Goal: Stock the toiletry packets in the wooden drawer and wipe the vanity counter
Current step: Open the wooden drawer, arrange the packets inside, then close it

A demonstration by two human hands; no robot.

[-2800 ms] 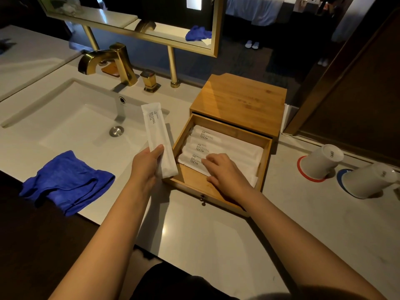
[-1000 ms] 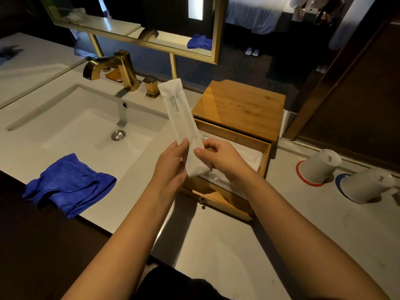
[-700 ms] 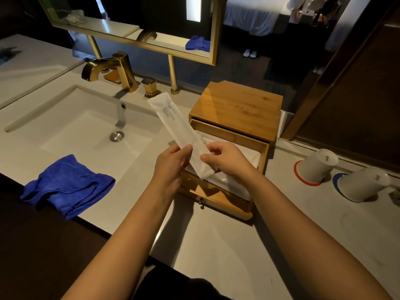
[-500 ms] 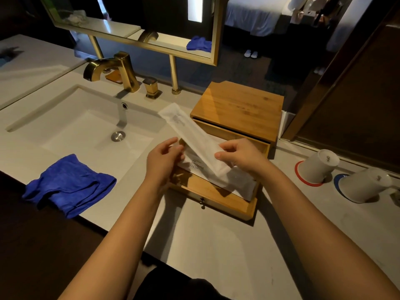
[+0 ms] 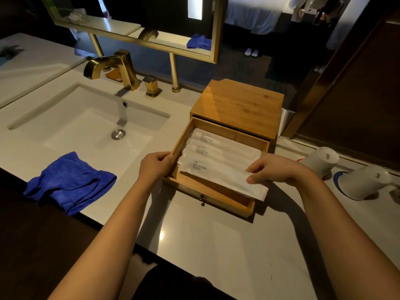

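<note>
Drawer (image 5: 207,197) of the little wooden box (image 5: 238,105) is pulled open on the counter (image 5: 216,245), right of the sink (image 5: 86,126). The right hand (image 5: 279,169) pinches the right end of a white packet (image 5: 216,172) between thumb and curled fingers. It's the front one, printed "BRUSHING TEETH". Its left end is down inside the drawer, and its right end sticks out over the drawer's right wall. Two more packets (image 5: 218,146) lie flat behind it in the drawer, same print. The left hand (image 5: 154,167) has its fingers curled over the drawer's left wall, gripping it.

The blue cloth (image 5: 69,182) sits crumpled on the counter's front edge by the sink (well apart from both hands). Two white cups (image 5: 320,159) lie on their sides to the right of the box.
</note>
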